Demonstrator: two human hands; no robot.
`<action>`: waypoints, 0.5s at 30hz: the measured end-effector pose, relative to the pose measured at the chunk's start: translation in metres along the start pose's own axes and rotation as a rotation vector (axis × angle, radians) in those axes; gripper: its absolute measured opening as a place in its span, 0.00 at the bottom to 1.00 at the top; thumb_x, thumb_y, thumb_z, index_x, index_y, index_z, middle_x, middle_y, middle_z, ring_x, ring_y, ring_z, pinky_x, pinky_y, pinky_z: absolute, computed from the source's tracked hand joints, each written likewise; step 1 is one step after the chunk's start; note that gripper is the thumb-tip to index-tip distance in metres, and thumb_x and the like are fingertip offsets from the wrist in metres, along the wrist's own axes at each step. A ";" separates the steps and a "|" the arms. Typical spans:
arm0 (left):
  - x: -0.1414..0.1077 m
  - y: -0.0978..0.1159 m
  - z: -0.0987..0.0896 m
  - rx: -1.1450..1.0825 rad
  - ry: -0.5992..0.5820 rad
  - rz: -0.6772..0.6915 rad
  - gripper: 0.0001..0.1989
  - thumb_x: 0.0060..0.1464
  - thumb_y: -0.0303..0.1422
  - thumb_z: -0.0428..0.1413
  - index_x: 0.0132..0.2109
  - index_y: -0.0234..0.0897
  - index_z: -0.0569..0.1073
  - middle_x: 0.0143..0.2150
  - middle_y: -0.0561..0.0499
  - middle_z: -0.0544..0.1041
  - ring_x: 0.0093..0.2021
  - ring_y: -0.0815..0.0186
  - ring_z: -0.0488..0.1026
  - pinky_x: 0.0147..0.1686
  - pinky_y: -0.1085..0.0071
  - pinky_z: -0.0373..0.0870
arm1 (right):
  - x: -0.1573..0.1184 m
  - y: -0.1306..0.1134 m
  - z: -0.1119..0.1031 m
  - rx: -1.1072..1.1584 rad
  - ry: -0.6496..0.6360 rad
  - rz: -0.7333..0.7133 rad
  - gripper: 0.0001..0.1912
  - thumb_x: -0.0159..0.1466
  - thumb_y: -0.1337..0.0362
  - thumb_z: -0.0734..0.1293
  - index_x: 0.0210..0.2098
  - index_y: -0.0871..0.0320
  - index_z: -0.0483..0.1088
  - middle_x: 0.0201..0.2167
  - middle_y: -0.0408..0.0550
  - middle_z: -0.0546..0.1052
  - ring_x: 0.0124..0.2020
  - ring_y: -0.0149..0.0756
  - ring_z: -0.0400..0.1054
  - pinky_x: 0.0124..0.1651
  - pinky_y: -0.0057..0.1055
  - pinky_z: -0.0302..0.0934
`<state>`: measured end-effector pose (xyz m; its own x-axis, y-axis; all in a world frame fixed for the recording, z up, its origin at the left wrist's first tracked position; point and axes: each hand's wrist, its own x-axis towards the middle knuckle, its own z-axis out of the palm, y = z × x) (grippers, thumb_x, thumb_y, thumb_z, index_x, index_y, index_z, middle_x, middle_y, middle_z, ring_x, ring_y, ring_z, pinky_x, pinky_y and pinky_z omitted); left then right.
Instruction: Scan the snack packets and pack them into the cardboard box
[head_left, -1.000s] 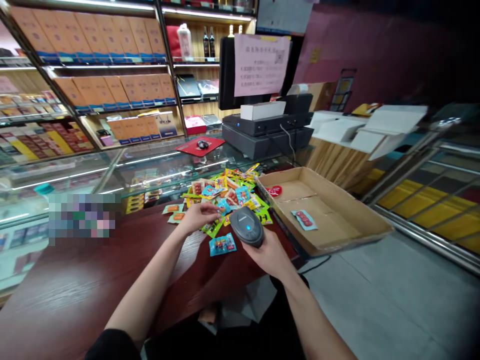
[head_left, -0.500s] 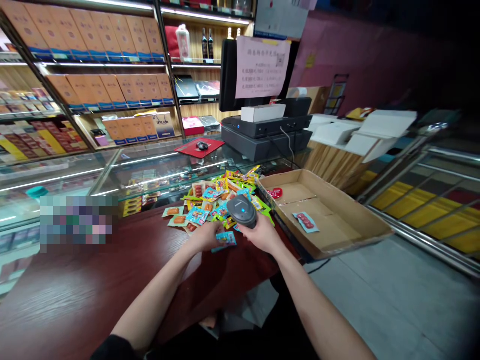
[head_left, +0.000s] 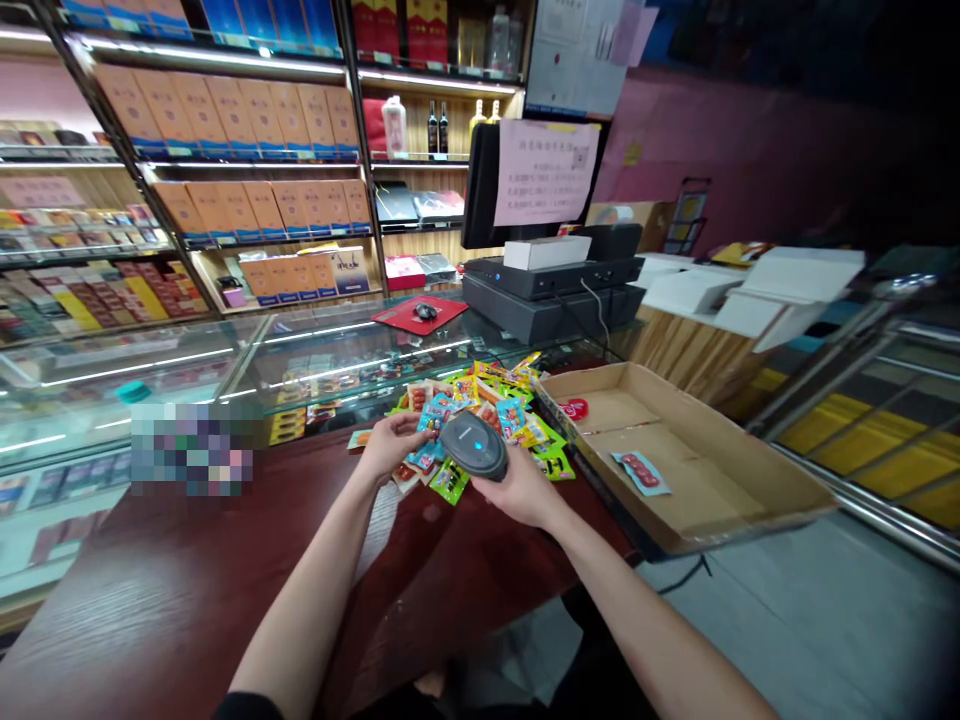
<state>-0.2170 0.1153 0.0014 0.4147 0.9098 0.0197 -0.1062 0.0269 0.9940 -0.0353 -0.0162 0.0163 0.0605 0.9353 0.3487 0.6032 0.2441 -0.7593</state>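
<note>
My right hand point(head_left: 521, 487) is wrapped round a dark grey handheld barcode scanner point(head_left: 474, 445) with a small blue light on top. Just left of it, my left hand point(head_left: 390, 447) pinches a blue snack packet point(head_left: 426, 452) at the near left side of the pile. Small snack packets in yellow, green, blue and beige make up this pile point(head_left: 487, 392), which lies on the dark red wooden counter point(head_left: 300, 560). Below the scanner, a green packet point(head_left: 450, 482) lies close to the near edge of the pile. The scanner hides some of the packets behind it.
Right of the pile, a shallow cardboard box point(head_left: 705, 470) holds a light blue packet point(head_left: 640, 473) and a red one point(head_left: 574, 409). Behind stand a monitor point(head_left: 480, 190) and a red mouse pad point(head_left: 405, 314) on the glass counter. A metal railing point(head_left: 885, 440) runs at right.
My left hand has moved from in front of the scanner to the pile's left side, its blue packet now over the pile. The scanner stays in my right hand. The view has tilted up.
</note>
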 end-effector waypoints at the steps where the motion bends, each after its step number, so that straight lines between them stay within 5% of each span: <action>1: 0.000 0.001 0.000 -0.001 0.001 0.006 0.25 0.31 0.37 0.71 0.39 0.32 0.78 0.35 0.46 0.81 0.32 0.65 0.77 0.38 0.68 0.73 | 0.002 0.001 0.002 0.000 0.002 -0.005 0.12 0.53 0.66 0.68 0.38 0.58 0.75 0.35 0.49 0.81 0.37 0.42 0.75 0.40 0.33 0.68; 15: -0.001 0.003 0.000 -0.006 -0.058 0.026 0.22 0.34 0.36 0.70 0.40 0.34 0.79 0.37 0.46 0.82 0.36 0.62 0.78 0.38 0.69 0.73 | 0.009 -0.007 -0.001 -0.024 0.048 0.027 0.07 0.53 0.65 0.69 0.32 0.58 0.74 0.27 0.48 0.80 0.34 0.42 0.75 0.35 0.32 0.67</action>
<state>-0.2179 0.1148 0.0042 0.4631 0.8848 0.0521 -0.1230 0.0059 0.9924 -0.0385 -0.0100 0.0255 0.1147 0.9278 0.3549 0.6198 0.2124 -0.7555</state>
